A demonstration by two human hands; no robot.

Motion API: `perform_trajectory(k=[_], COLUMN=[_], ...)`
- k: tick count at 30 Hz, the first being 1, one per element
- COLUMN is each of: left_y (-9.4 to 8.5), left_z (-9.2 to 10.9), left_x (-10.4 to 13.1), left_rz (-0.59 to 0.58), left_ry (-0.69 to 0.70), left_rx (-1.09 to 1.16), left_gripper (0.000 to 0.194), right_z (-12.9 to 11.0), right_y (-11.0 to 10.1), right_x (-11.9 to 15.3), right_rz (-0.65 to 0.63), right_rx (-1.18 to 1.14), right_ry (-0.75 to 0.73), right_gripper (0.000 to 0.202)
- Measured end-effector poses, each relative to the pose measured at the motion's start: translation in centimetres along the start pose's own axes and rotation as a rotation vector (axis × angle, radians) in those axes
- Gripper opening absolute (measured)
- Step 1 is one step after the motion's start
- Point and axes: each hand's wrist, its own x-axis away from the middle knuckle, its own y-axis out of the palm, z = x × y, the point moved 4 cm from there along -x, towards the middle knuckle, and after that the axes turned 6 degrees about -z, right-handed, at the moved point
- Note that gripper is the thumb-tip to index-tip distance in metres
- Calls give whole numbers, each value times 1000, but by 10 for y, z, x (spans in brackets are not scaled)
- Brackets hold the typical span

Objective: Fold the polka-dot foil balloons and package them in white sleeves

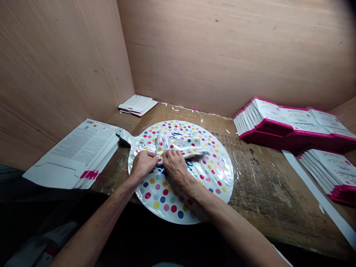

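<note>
- The left hand (143, 163) sits just left of the frame's centre, fingers curled down onto a folded strip of foil balloon (180, 146); the fingertips are tucked under the fist, so how tightly they pinch cannot be told.
- The right hand (175, 167) lies beside it, touching, fingers bent and pressing the same strip; its thumb is hidden.
- The strip runs rightward from the hands across a flat round polka-dot balloon (200, 178) at centre frame. Blue lettering on the round balloon is mostly covered and unreadable.
- The balloon's near edge overhangs the worn cardboard-covered table (258, 185).
- At left, a stack of flat white cards (80, 152) has print too small to read.
- At upper right, pink-edged packet stacks (292, 122) run out of frame.
- A small white stack (136, 104) lies in the far corner.
</note>
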Motion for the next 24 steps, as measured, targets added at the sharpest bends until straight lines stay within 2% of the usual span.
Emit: perform_trajectory(k=[2, 4, 5, 6, 7, 8, 9, 11, 13, 15, 17, 19, 21, 24], left_y=[-16, -31, -34, -31, -26, -18, -11, -1, 2, 3, 4, 7, 10, 17], left_z=[4, 15, 21, 27, 31, 31, 29, 23, 17, 13, 9, 8, 9, 10], left_x=[11, 23, 28, 32, 35, 36, 35, 29, 22, 16, 14, 15, 19, 19], left_rz=[80, 167, 149, 70, -58, -199, -318, -415, -380, -276, -98, 110, 259, 304], left_ry=[64, 309, 480, 651, 790, 877, 908, 871, 778, 640, 450, 272, 180, 145], left_rx=[-39, -101, -147, -204, -267, -336, -395, -423, -335, -208, -112, -111, -190, -321], left_gripper=[27, 32, 36, 43, 51, 58, 61, 56, 42, 28, 24, 30, 32, 31], right_z=[1, 8, 13, 18, 24, 29, 34, 47, 64, 80, 87, 88, 85, 81], right_y=[0, -5, -7, -9, -10, -10, -9, -5, 0, 8, 13, 12, 7, -4], right_x=[7, 30, 46, 62, 77, 90, 100, 107, 96, 77, 55, 32, 15, -6], right_rz=[30, 70, 77, 67, 45, 16, -5, -5, 47, 92, 42, -58, -135, -163], right_rx=[18, 20, 3, -27, -65, -108, -160, -330, -560, -707, -647, -501, -381, -279], right_ry=[-107, -272, -358, -435, -502, -553, -576, -505, -219, 156, 424, 531, 573, 584], right_gripper=[32, 36, 37, 39, 40, 42, 42, 38, 35, 41, 46, 46, 44, 34])
